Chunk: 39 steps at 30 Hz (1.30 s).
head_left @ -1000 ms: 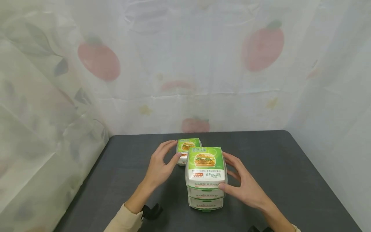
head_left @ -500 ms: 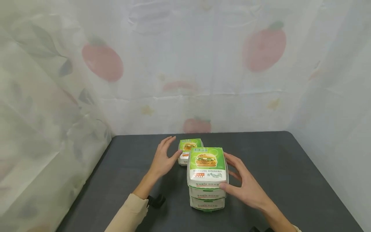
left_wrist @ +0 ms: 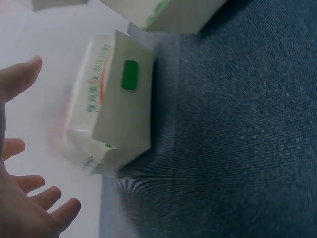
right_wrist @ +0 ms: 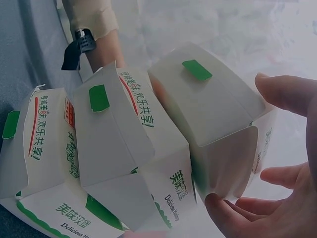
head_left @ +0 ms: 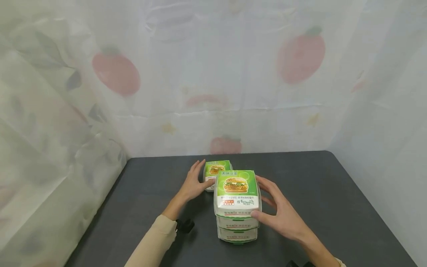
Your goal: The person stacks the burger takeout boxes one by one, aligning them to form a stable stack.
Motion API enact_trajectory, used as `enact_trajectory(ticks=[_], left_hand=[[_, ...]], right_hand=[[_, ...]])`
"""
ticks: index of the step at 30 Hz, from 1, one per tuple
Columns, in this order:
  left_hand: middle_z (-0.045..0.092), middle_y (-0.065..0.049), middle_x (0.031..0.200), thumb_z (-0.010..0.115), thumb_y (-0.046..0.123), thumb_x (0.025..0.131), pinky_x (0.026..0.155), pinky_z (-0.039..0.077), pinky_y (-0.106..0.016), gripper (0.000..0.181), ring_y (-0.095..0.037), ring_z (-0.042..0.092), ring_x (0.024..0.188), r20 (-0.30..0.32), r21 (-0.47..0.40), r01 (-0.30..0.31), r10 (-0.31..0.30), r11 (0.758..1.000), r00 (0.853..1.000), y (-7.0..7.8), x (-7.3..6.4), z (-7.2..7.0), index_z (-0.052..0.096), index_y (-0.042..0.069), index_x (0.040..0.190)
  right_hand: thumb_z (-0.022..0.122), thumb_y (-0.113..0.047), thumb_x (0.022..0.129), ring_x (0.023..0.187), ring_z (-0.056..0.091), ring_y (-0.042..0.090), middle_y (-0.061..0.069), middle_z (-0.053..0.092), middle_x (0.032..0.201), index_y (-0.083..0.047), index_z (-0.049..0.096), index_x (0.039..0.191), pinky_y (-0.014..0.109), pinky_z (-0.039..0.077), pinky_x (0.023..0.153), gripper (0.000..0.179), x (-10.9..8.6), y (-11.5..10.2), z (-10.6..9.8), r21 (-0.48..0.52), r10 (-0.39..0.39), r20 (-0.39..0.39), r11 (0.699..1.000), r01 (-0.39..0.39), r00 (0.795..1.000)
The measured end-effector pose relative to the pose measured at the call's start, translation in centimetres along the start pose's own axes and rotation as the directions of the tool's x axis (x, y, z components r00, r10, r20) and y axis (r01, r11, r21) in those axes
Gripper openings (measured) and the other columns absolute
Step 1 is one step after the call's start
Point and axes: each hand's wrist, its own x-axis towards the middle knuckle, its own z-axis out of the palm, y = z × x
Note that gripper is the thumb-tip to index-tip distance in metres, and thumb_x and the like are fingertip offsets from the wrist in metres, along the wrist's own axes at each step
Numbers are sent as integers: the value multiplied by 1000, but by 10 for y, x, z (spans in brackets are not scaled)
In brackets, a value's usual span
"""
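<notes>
Three burger boxes are stacked on the dark table; the top burger box (head_left: pixel 237 189) has a green lid with a burger picture. My right hand (head_left: pixel 283 213) grips that top box, thumb at its front corner and fingers along its right side. Below it sit the middle box (right_wrist: pixel 131 144) and the bottom box (right_wrist: pixel 49 148). Behind the stack and a little left stands another burger box (head_left: pixel 213 169), partly hidden by the stack. My left hand (head_left: pixel 194 184) is at its left, fingers spread; in the left wrist view a gap shows between fingers and box.
The dark table (head_left: pixel 333 196) ends in a straight back edge with a rounded corner at right. A pale curtain (head_left: pixel 253 92) with fruit prints hangs behind it. Fabric (head_left: pixel 50 167) also closes off the left side.
My left hand drew slightly away from the rear box, then moved forward and right, back beside it. My right hand stays on the top box, and the stack stands still.
</notes>
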Motion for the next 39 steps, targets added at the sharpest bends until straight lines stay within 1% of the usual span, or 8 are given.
enact_trajectory(ticks=[6, 11, 16, 19, 22, 27, 34, 39], left_hand=[[12, -23, 166, 79, 38, 87, 105, 32, -72, 95, -49, 15, 150, 32, -13, 19, -18, 1000, 999, -9, 7, 10, 27, 12, 162], [14, -26, 165, 81, 40, 84, 106, 32, -70, 97, -50, 18, 149, 53, -19, 24, -23, 1000, 998, -15, 11, 16, 30, 10, 161], [15, -24, 166, 81, 46, 84, 108, 31, -68, 98, -48, 19, 150, 71, 0, 41, -41, 999, 997, -19, 12, 19, 30, 13, 161], [17, -23, 165, 79, 45, 84, 109, 31, -67, 97, -47, 21, 149, 56, -2, 30, -30, 1000, 998, -20, 14, 21, 30, 12, 161], [21, -23, 164, 80, 42, 84, 110, 32, -65, 96, -45, 24, 149, 35, -15, 8, -7, 1000, 999, -22, 14, 23, 31, 8, 160], [24, -22, 164, 81, 34, 85, 112, 32, -61, 94, -42, 25, 150, 30, -39, -5, 6, 999, 1000, -23, 13, 26, 31, 4, 159], [28, -20, 163, 83, 38, 83, 109, 35, -62, 95, -41, 30, 148, 5, -39, 9, -8, 999, 1000, -24, 11, 22, 34, 7, 158], [27, -20, 163, 83, 36, 83, 109, 34, -62, 94, -40, 28, 148, 2, -45, -4, 4, 999, 1000, -22, 12, 16, 34, 9, 159]], right_hand=[[76, -17, 93, 145, 32, 34, 1, 27, 162, -27, 28, 161, 37, 44, 107, 83, 0, -2, 1, 5, 10, -7, 1000, -10, 1000], [75, -17, 94, 145, 32, 33, 0, 27, 161, -29, 28, 161, 41, 44, 107, 83, 1, -2, 1, -5, 4, -9, 1000, -4, 1000], [75, -16, 94, 145, 32, 33, 0, 27, 161, -28, 27, 161, 42, 44, 107, 84, 1, -2, 2, -3, -2, -9, 1000, 2, 1000], [75, -16, 94, 146, 32, 34, 1, 27, 162, -28, 27, 161, 41, 44, 107, 84, 1, -2, 2, -1, -2, -9, 1000, 2, 1000], [75, -16, 94, 146, 32, 34, 1, 27, 162, -28, 27, 161, 40, 44, 108, 83, 1, -1, 2, -1, 1, -12, 1000, -1, 1000], [76, -17, 94, 144, 33, 33, 0, 28, 161, -29, 28, 161, 39, 44, 107, 83, 0, -1, 3, 0, -1, -13, 1000, 1, 1000], [75, -16, 94, 144, 33, 33, 0, 28, 161, -29, 29, 160, 40, 45, 107, 83, 1, -2, 3, 2, -13, -11, 1000, 13, 1000], [75, -15, 94, 145, 32, 34, 1, 27, 161, -27, 28, 161, 40, 44, 107, 82, 2, -2, 3, 5, -13, -11, 1000, 13, 1000]])
